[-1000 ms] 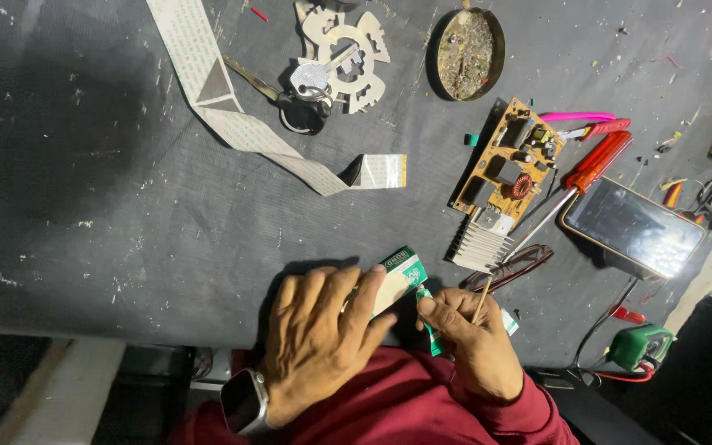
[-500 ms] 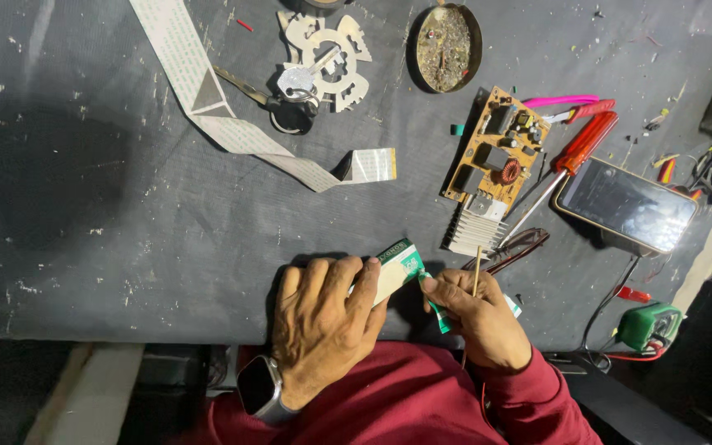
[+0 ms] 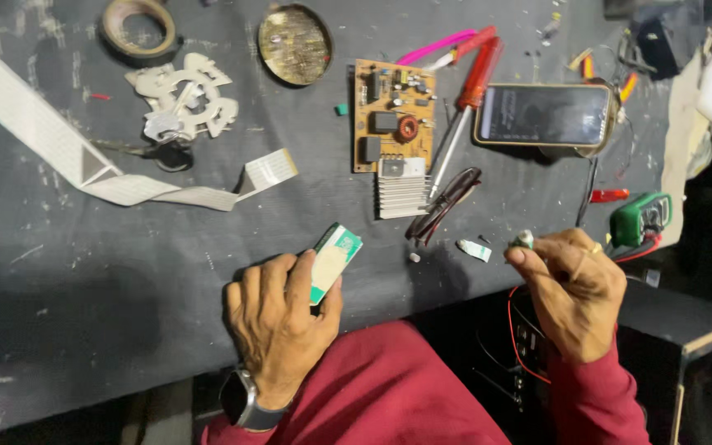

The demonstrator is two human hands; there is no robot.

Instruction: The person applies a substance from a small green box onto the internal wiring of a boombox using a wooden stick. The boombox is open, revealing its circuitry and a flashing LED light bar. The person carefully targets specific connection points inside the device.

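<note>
My left hand [image 3: 278, 317] rests on the dark work surface and grips a small green and white box [image 3: 333, 257] by its near end. My right hand [image 3: 572, 287] is off to the right near the table's edge, fingers pinched on a small pale object [image 3: 524, 239] at its fingertips. A small white and green scrap [image 3: 475, 250] lies on the table between the hands. Beyond it sits a brown circuit board [image 3: 393, 117] with a finned metal heat sink [image 3: 402, 190].
A red-handled screwdriver [image 3: 465, 109], dark-framed glasses [image 3: 442, 206] and a phone [image 3: 544, 115] lie right of the board. A white ribbon cable [image 3: 125, 188], metal bracket [image 3: 181, 99], tape roll [image 3: 137, 29] and round dish [image 3: 294, 43] sit at the back. A green meter [image 3: 641, 219] is at right.
My right hand has pulled away from the box to the right, now pinching a small pale object. The thin stick it held is gone. The view has shifted.
</note>
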